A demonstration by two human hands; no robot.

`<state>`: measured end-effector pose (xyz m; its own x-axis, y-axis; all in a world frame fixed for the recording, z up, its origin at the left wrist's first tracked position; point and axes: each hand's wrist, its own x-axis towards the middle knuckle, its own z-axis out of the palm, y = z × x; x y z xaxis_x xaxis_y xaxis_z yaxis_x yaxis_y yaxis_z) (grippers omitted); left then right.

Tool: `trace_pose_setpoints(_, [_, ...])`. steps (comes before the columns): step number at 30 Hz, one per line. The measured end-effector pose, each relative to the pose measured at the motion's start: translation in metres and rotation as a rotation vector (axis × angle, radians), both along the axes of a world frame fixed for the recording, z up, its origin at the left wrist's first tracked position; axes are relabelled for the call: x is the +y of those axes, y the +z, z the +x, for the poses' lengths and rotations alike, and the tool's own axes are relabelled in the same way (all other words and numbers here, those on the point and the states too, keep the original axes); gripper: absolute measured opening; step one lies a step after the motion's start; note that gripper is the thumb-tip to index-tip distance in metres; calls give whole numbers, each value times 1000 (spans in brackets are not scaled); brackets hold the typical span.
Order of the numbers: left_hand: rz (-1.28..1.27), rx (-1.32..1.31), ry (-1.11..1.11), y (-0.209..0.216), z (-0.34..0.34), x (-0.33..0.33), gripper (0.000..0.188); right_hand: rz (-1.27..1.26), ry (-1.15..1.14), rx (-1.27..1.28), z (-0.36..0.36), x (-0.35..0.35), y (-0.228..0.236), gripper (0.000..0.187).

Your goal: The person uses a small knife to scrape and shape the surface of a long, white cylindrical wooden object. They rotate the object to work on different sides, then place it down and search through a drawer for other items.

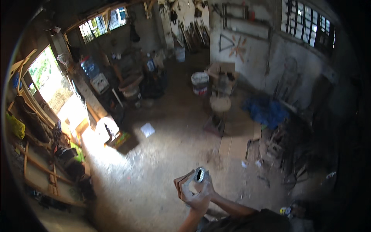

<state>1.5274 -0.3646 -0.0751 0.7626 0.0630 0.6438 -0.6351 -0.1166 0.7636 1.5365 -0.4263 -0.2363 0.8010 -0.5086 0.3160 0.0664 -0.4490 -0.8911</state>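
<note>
Close to my body, low in the middle of the view, both my hands are raised together around a small grey piece (199, 174) with a dark oval opening in its end. It looks like a short tube, but its kind is not clear. My left hand (192, 195) is curled about its left side, fingers bent. From the right, my right hand (209, 187) presses against its other side. The hands hide most of the piece's body.
Flattened cardboard (235, 145) lies ahead on the concrete floor, with a round-topped stool (220, 104) beyond. A blue tarp (266, 111) and scrap metal (282, 152) line the right. White paper (147, 130) lies left of centre, near a sunlit doorway (52, 83). A bucket (200, 83) stands farther back.
</note>
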Motion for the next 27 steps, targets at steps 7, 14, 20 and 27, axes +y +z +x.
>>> trace_pose_setpoints(7, [378, -400, -305, 12, 239, 59, 25, 40, 482, 85, 179, -52, 61, 31])
trace_pose_setpoints(14, [181, -214, -441, 33, 420, 37, 34, -35, 331, 139, 325, -67, 86, 25])
trace_pose_setpoints(20, [232, 128, -433, -39, 603, 10, 37, 26, 211, 474, 478, -90, 7, 18])
trace_pose_setpoints(27, [450, -147, -443, -65, 855, -38, 35, 67, 605, 530, 727, -155, -25, 21])
